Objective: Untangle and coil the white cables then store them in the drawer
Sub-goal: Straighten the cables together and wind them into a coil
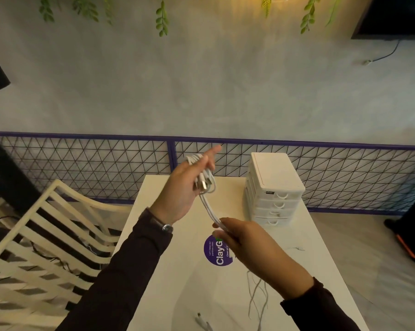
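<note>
My left hand (186, 185) is raised over the white table (168, 295), with a white cable (207, 201) looped around its fingers and a USB plug hanging at the palm. From the coil a doubled strand runs down to my right hand (240, 237), which pinches it between thumb and fingers. Loose white strands (257, 297) trail below my right wrist onto the table. More white plug ends (203, 322) lie at the near table edge. A white drawer unit (272, 187) with its drawers closed stands at the far right of the table.
A purple round sticker (215, 250) is on the tabletop under my right hand. A cream slatted chair (46, 235) stands left of the table. A wire mesh fence with a purple rail (82, 161) runs behind. A small white bit (298, 248) lies near the table's right edge.
</note>
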A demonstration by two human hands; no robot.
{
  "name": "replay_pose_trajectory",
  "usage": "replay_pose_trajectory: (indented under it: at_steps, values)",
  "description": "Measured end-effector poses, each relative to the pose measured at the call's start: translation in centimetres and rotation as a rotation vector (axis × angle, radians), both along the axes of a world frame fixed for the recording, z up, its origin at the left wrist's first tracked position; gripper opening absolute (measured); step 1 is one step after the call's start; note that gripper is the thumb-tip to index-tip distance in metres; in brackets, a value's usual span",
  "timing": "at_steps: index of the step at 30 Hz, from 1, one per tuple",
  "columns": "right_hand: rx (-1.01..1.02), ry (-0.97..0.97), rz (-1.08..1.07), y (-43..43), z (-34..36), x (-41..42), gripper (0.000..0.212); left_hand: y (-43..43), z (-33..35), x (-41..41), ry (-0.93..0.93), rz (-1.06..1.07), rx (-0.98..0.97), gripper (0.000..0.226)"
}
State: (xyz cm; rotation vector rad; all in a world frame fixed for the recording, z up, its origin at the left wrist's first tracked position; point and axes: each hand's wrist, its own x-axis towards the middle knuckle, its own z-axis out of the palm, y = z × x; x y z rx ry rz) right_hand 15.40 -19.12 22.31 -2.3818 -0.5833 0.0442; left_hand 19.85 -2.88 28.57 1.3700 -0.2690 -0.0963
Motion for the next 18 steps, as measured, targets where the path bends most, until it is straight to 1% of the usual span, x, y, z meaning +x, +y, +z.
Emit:
replay_pose_trajectory:
  at_steps: [2,4,5,6,8,9,12,14,18]
  values:
    - [-0.162,-0.16,0.051,-0.1,0.8,-0.3,0.034,-0.7,0.0,-0.5,-0.123,0.003,0.336,0.033]
    - [-0.225,-0.302,0.086,-0.4,1.4,-0.5,0.037,-1.2,-0.7,-0.5,-0.224,-0.049,0.649,0.029]
    - [-0.237,-0.362,0.119,-0.8,1.6,-0.5,0.037,-1.2,-1.0,-0.5,-0.235,-0.079,0.744,0.029]
    - [-0.238,-0.403,0.136,-1.3,1.9,-0.4,0.035,-1.1,-1.4,-0.5,-0.223,-0.105,0.79,0.029]
    - [-0.177,-0.448,0.124,-2.3,2.6,-0.2,0.028,-0.7,-1.9,-0.9,-0.157,-0.163,0.781,0.028]
    - [-0.138,-0.432,0.115,-2.6,3.0,-0.1,0.025,-0.6,-2.0,-1.2,-0.121,-0.193,0.761,0.027]
    - [-0.015,-0.332,0.069,-3.4,3.9,0.3,0.018,-0.4,-1.9,-1.6,-0.042,-0.259,0.699,0.028]
    - [0.042,-0.267,0.065,-3.6,4.4,0.6,0.016,-0.5,-1.8,-1.9,0.026,-0.339,0.713,0.027]
    - [0.136,-0.158,0.099,-4.0,5.3,1.3,0.013,-0.7,-2.5,-2.2,0.146,-0.465,0.667,0.016]
